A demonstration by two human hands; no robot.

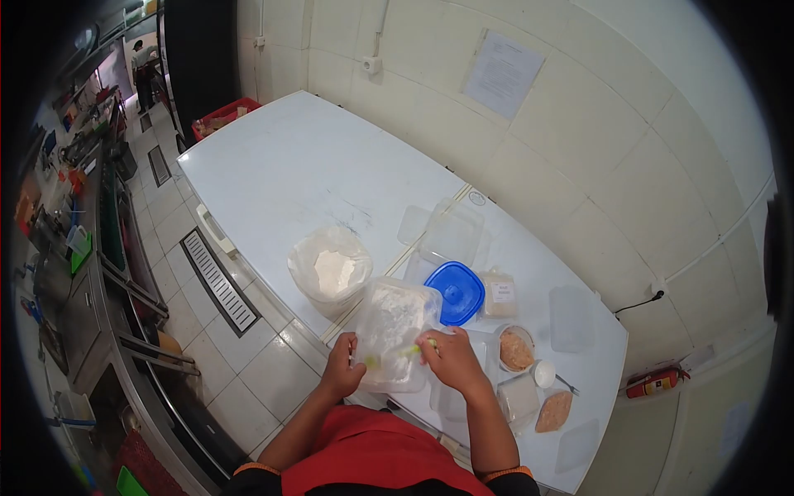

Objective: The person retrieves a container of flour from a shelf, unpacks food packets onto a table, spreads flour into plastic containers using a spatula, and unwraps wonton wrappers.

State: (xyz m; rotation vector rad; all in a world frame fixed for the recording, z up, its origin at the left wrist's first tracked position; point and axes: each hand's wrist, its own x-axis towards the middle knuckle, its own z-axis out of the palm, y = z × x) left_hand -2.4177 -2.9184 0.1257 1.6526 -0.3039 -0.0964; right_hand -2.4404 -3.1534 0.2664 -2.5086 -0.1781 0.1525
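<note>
A translucent plastic container (400,307) dusted with white powder is in front of me at the table's near edge. My left hand (341,368) is closed on its left rim. My right hand (453,360) grips a green-handled utensil (427,343) over the container's right side. The utensil's kind is hard to make out, and a yellow-green patch shows lower in the container. Just beyond stands an open clear bag of pale flour-like powder (333,271). A blue lid (456,293) lies right of the container, touching or close to a labelled pack (499,295).
On the white table (273,157) to the right are a tub of orange-brown crumbly food (516,349), a small white cup (544,374), a bag of similar food (554,411) and clear containers (453,231). A steel counter (91,322) runs along the left; a person (144,73) stands far off.
</note>
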